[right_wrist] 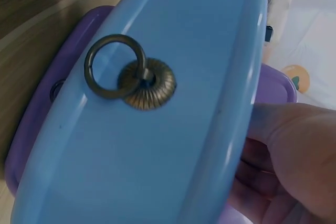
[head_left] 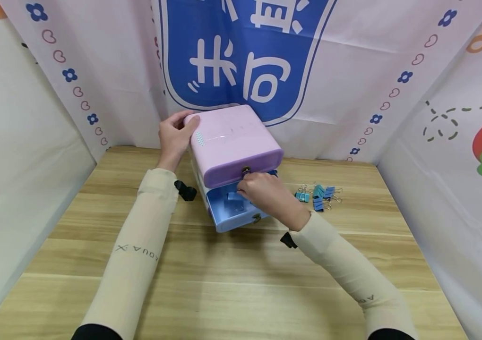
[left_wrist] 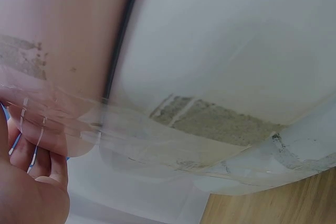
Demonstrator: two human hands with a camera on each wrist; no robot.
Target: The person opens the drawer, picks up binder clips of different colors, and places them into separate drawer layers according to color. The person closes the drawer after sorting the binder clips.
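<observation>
A small drawer box with a pink top stands at the back of the table. My left hand holds its back left corner, thumb on top and fingers over the far side. The blue drawer below is pulled out, its front bearing a brass ring pull. Over that drawer my right hand reaches in with bent fingers, just under the purple front's knob. Its fingertips are hidden, so anything pinched does not show. A light blue piece lies inside the drawer.
Several blue and turquoise binder clips lie on the wooden table, right of the box. A printed cloth hangs close behind it. Under the blue drawer, another purple drawer front shows in the right wrist view.
</observation>
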